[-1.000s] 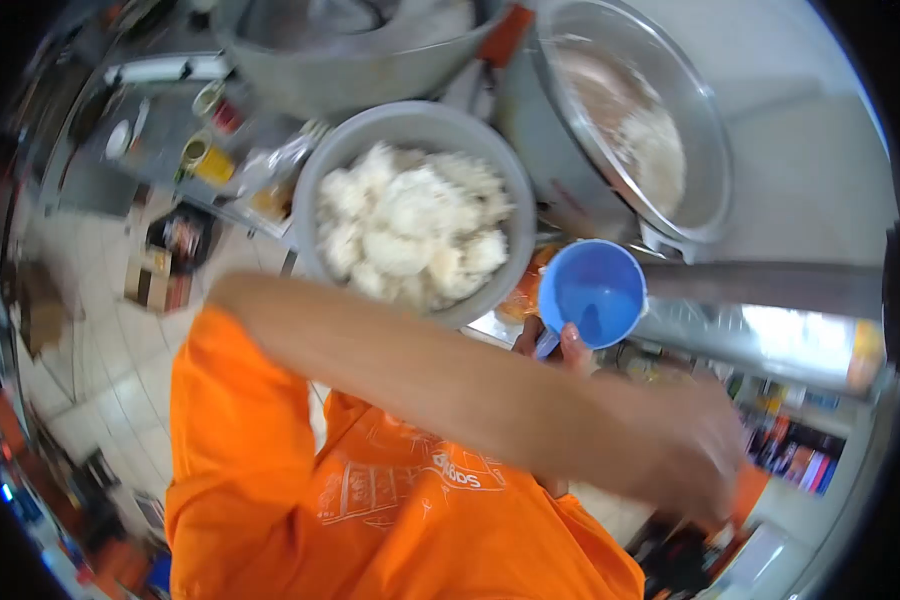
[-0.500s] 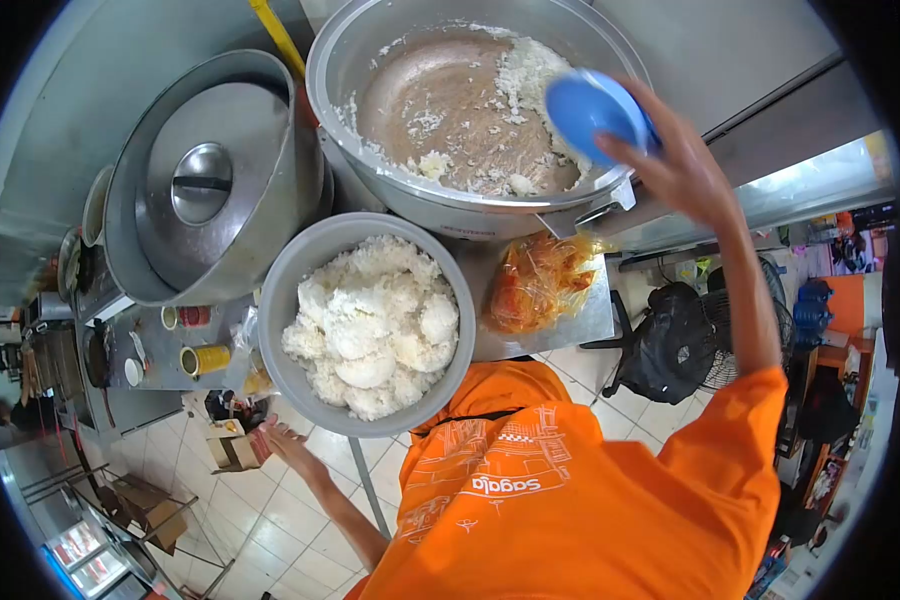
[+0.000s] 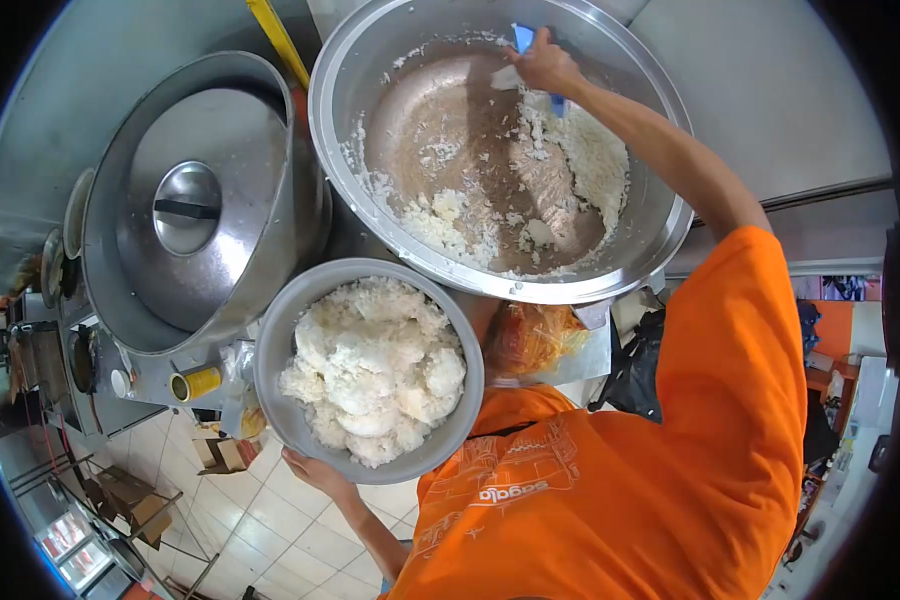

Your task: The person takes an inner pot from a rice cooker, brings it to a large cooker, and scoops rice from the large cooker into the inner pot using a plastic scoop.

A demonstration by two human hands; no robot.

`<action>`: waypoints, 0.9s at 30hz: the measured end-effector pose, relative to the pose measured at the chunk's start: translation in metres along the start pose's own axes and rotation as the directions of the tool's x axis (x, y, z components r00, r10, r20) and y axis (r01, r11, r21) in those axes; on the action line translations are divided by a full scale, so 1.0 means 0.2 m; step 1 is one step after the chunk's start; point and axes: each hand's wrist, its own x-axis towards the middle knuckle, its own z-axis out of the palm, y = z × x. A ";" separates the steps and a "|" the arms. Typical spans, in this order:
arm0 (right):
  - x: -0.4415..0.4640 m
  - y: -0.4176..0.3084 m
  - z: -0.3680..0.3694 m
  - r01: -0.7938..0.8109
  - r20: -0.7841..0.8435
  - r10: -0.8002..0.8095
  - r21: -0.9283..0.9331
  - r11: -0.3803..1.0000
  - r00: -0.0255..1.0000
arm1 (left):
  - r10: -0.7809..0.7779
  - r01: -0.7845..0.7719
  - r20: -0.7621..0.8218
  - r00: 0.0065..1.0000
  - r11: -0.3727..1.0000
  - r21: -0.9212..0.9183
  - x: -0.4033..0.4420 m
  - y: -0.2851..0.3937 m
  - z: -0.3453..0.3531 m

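Observation:
My right hand (image 3: 547, 66) is inside the large metal pot (image 3: 680, 225), its fingers closed round a blue plastic bowl (image 3: 523, 38). The blue bowl is edge-on and largely covered by the hand. Cooked rice (image 3: 595, 160) clings to the pot's right side, with loose grains over the bottom. Nearer my body is a round grey tub (image 3: 270, 375), heaped with white rice (image 3: 370, 370). My left hand (image 3: 315, 473) grips the tub's lower left side from outside, its fingertips partly hidden by the tub.
At left stands a deep metal pot (image 3: 100, 260) with a knobbed lid (image 3: 185, 205) sunk inside. A yellow can (image 3: 196, 384) is on the counter below it. A clear plastic bag of orange food (image 3: 538, 338) lies beside the tub. Cardboard boxes (image 3: 225, 455) are on the tiled floor.
My right hand has carried the blue bowl from the pot's right rim to its far inside. My left hand has moved from the open air up to the tub's side.

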 end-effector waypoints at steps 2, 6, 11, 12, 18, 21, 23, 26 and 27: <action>0.03 -0.11 0.14 -0.074 0.113 0.055 0.171 0.982 0.992 | 0.000 0.000 -0.002 1.000 1.000 0.018 0.03 -0.03 -0.01; -0.07 -0.42 0.40 0.309 0.272 -0.357 0.203 0.929 0.893 | 0.061 -0.061 0.067 0.996 0.998 0.008 0.05 -0.03 -0.02; -0.55 -0.69 0.05 0.516 0.564 -0.553 0.243 0.821 0.614 | 0.048 -0.048 -0.002 0.999 0.999 -0.011 0.06 -0.05 -0.01; -0.61 -0.67 -0.03 0.641 0.577 -0.613 0.189 0.744 0.540 | 0.033 -0.033 -0.008 0.999 0.999 -0.004 0.05 -0.04 0.00; -0.24 -0.43 -0.21 0.714 0.272 -0.666 -0.374 0.592 0.695 | 0.037 -0.038 0.039 0.999 0.999 0.021 0.07 -0.05 -0.02; 0.12 -0.14 -0.02 0.529 0.216 -0.644 -0.777 0.342 0.734 | 0.051 -0.049 0.045 0.998 0.998 -0.050 0.11 -0.10 -0.04; 0.09 -0.05 0.01 0.528 0.319 -0.535 -0.795 0.298 0.782 | 0.070 -0.069 0.038 0.997 0.997 -0.030 0.12 -0.10 -0.05; -0.04 0.03 0.05 0.528 0.357 -0.511 -0.815 0.239 0.782 | 0.059 -0.058 0.030 0.998 0.998 -0.027 0.09 -0.12 -0.05; -0.07 0.06 0.06 0.539 0.352 -0.528 -0.803 0.254 0.773 | 0.059 -0.057 0.043 0.997 0.998 -0.038 0.10 -0.11 -0.06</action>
